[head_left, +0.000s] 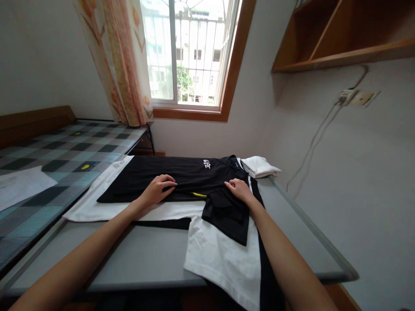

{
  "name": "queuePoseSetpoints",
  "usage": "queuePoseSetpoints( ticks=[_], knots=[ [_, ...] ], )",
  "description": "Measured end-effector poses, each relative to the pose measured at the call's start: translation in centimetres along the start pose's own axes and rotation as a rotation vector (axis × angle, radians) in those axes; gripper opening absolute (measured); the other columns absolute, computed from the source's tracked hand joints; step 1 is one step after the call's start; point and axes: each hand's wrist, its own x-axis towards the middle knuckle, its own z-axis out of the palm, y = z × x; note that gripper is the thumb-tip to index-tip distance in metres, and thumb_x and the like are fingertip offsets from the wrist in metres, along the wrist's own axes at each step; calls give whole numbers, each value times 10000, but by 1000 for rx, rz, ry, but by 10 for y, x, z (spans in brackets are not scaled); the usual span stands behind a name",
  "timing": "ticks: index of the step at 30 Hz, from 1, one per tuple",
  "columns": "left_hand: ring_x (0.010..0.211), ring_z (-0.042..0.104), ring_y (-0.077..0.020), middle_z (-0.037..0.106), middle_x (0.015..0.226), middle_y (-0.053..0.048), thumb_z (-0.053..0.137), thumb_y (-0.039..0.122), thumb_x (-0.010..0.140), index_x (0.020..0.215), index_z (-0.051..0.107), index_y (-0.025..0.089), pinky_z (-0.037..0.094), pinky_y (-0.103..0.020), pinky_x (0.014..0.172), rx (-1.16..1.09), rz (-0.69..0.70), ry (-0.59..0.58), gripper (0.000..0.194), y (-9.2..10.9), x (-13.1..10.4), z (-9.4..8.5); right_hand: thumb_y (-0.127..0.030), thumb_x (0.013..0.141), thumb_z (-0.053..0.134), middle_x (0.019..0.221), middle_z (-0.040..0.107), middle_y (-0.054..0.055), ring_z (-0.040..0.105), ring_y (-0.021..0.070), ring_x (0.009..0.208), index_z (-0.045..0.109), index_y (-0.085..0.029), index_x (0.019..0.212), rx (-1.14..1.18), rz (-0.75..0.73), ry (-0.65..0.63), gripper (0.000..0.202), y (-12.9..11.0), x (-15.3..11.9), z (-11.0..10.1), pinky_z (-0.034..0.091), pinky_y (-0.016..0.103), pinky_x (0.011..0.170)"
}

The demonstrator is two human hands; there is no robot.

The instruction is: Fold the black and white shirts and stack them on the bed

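Observation:
A black T-shirt (181, 172) with white lettering lies over a white T-shirt (223, 250) on the grey table, its collar toward the right. More black fabric (168, 223) shows beneath the white one. My left hand (158, 189) rests on the near part of the black shirt's body, fingers loosely curved and apart, holding nothing. Near the shoulder and sleeve, my right hand (239, 189) has its fingers curled together on the black cloth. The black sleeve lies across the white sleeve. A small yellow strip (199, 195) shows between my hands.
Folded white cloth (259, 166) sits at the table's back right corner. The grey table (155, 255) has its near edge close to my body. A checkered bed (81, 142) with a paper sheet (24, 185) is on the left. Cables (311, 149) hang along the right wall.

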Motion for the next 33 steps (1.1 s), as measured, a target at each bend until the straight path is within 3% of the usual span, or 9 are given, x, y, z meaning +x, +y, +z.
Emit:
queuePoseSetpoints(
  ticks=[5, 9, 12, 15, 18, 21, 27, 33],
  knots=[
    [928, 626, -178, 685, 1005, -64, 607, 234, 877, 988, 741, 219, 489, -307, 856, -168, 128, -184, 175, 47, 44, 15, -446, 904, 449, 644, 656, 47, 597, 170, 650, 585, -201, 533, 152, 22, 40, 464, 1, 1, -6, 381, 254, 641],
    [975, 620, -177, 677, 1084, -61, 639, 173, 821, 1055, 726, 211, 478, -279, 884, -263, 220, -375, 253, 85, 77, 32, -515, 902, 394, 546, 620, 37, 588, 175, 580, 595, -198, 538, 318, 120, 200, 523, 9, 0, -18, 396, 259, 607],
    [1004, 612, -186, 661, 1134, -65, 654, 100, 728, 1104, 710, 203, 474, -276, 902, -280, 257, -472, 394, 100, 91, 46, -503, 909, 379, 621, 671, 67, 626, 198, 636, 636, -189, 598, 290, 242, 297, 512, 18, -2, -27, 412, 267, 621],
    [1017, 605, -205, 656, 1141, -69, 669, 85, 683, 1118, 704, 204, 467, -299, 925, -247, 264, -519, 453, 104, 94, 58, -472, 893, 438, 796, 728, 107, 669, 242, 790, 695, -197, 722, 124, 437, 261, 414, 26, -6, -34, 429, 286, 666],
    [1013, 614, -201, 670, 1105, -60, 626, 59, 713, 1013, 732, 199, 450, -301, 946, -233, 258, -500, 347, 103, 92, 63, -546, 850, 510, 883, 731, 129, 676, 277, 873, 721, -214, 807, 5, 567, 119, 396, 32, -9, -36, 450, 317, 702],
    [943, 636, -173, 689, 1027, -49, 582, 39, 739, 936, 741, 180, 461, -259, 891, -283, 216, -477, 290, 103, 91, 61, -550, 815, 581, 880, 728, 115, 681, 270, 867, 723, -218, 820, -12, 573, 15, 361, 34, -10, -34, 465, 326, 724],
    [831, 633, -136, 686, 928, -4, 601, 54, 704, 900, 744, 190, 453, -206, 751, -294, 177, -549, 277, 105, 88, 48, -352, 836, 625, 894, 728, 71, 681, 225, 871, 711, -229, 839, -53, 550, -54, 150, 34, -10, -37, 465, 292, 735],
    [879, 610, -170, 660, 968, -19, 649, 117, 715, 987, 722, 219, 438, -255, 816, -144, 249, -539, 299, 110, 82, 47, -350, 805, 676, 897, 716, 91, 670, 253, 884, 703, -226, 796, -86, 596, -74, 127, 40, -13, -48, 468, 318, 732]
  ],
)
